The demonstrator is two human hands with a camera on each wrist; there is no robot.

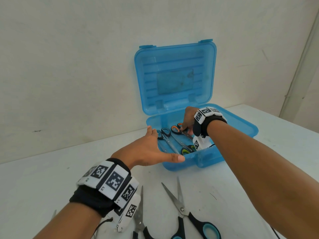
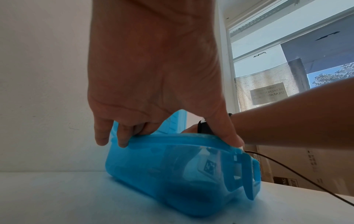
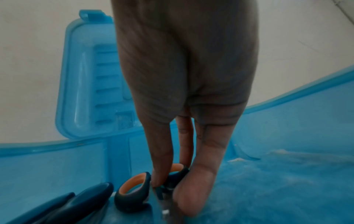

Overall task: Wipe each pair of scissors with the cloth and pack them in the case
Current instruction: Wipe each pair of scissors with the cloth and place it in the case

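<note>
A blue see-through case [image 1: 241, 128] stands open on the table, its lid [image 1: 174, 75] leaning back against the wall. Several scissors lie in it, among them a dark-handled pair [image 1: 165, 132] and a green-handled pair [image 1: 187, 150]. My right hand [image 1: 189, 119] reaches into the case and pinches the orange-handled scissors [image 1: 175, 129] near their handles [image 3: 132, 195], thumb and fingers [image 3: 161, 174] on either side. My left hand [image 1: 151, 149] is spread on the case's near-left corner, fingers and thumb resting on the rim [image 2: 172, 139]. No cloth is in view.
Two pairs of scissors lie on the white table [image 1: 51, 178] in front of the case: a teal-and-black pair [image 1: 189, 219] with its blades apart and a black-handled pair [image 1: 139, 219]. A thin cable [image 2: 287, 172] runs from the right wrist. The wall stands close behind the case.
</note>
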